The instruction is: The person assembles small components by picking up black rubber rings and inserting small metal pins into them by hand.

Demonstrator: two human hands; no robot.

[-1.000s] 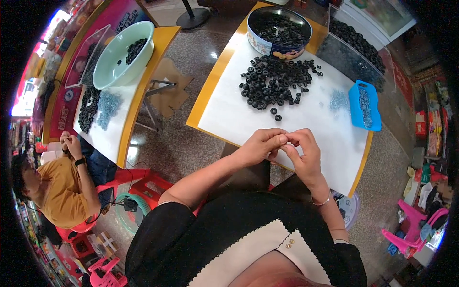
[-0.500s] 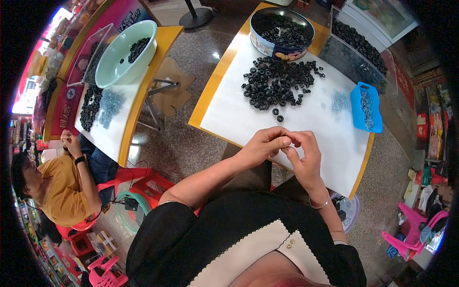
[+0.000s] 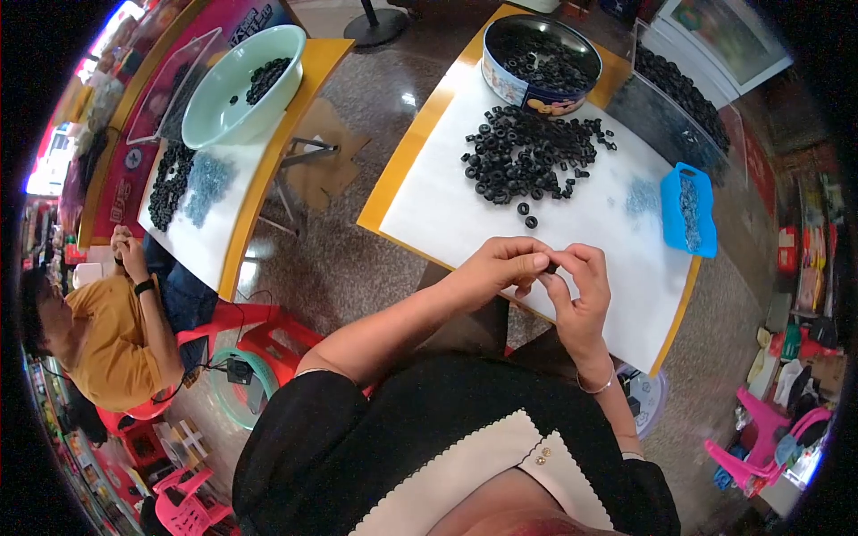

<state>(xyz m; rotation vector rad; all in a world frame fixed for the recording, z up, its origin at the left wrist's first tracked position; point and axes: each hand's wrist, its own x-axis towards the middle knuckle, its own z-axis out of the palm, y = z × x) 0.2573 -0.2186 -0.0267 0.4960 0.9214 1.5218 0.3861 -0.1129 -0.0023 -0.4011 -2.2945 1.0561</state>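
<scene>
My left hand [image 3: 506, 270] and my right hand [image 3: 581, 284] meet above the near edge of the table, fingertips together. Between them shows a small black ring-shaped piece [image 3: 550, 267], pinched in my right thumb and forefinger. My left fingers are closed at it too; whatever else they hold is hidden. Just beyond lie two loose black rings [image 3: 527, 214]. Farther off spreads a pile of black ring pieces [image 3: 518, 156] on the white table top [image 3: 429, 192]. Small clear bluish pieces [image 3: 641, 196] lie to the right, beside a blue basket [image 3: 704, 234] with more of them.
A round tin [image 3: 509, 89] of black pieces stands at the far edge, a clear bin [image 3: 643, 112] to its right. At left, another table holds a green basin [image 3: 201, 125] and similar piles. A person in a yellow shirt [image 3: 121, 344] sits there, hands together.
My right fingers have spread slightly, and a black piece now shows between the fingertips. Both hands stay together in nearly the same place. The view has shifted a little.
</scene>
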